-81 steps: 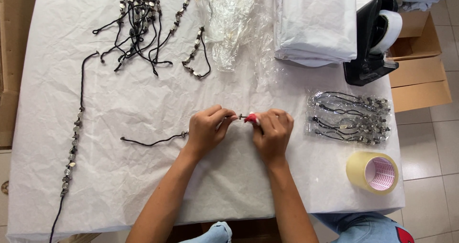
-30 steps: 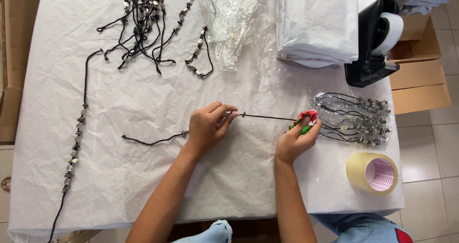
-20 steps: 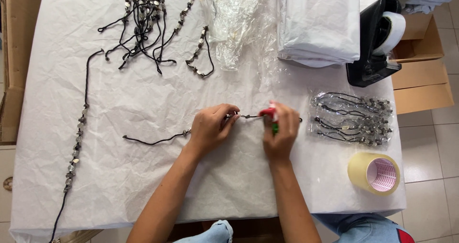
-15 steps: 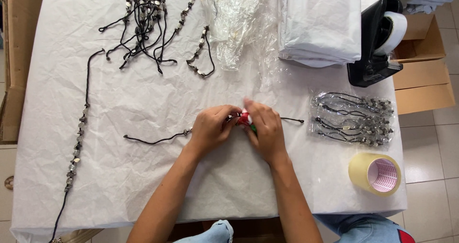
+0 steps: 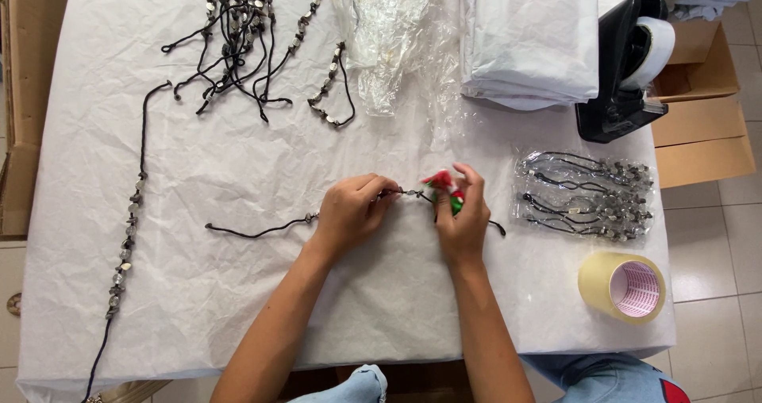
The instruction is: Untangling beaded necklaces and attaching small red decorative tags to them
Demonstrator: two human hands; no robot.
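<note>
While black cord [image 5: 262, 230] lies mid-table on white cover [image 5: 198, 308], left hand [image 5: 353, 213] pinches it, right hand [image 5: 460, 216] pinches red-green piece [image 5: 444, 190] on it; bare cover all round. Bagged necklaces [image 5: 586, 195] just right; forearms angle in from near edge.

1. The left hand [image 5: 353, 213] pinches a black beaded cord [image 5: 262, 230] on the white table [image 5: 238, 308].
2. The right hand [image 5: 463, 216] grips a red-and-green bead [image 5: 443, 185].
3. Bagged cords [image 5: 586, 194] and a tape roll [image 5: 622, 285] lie to the right.

White paper-covered table [image 5: 198, 308]; pale tiled floor [image 5: 714, 292] right; cardboard boxes [image 5: 698, 125] beside table; even light.
</note>
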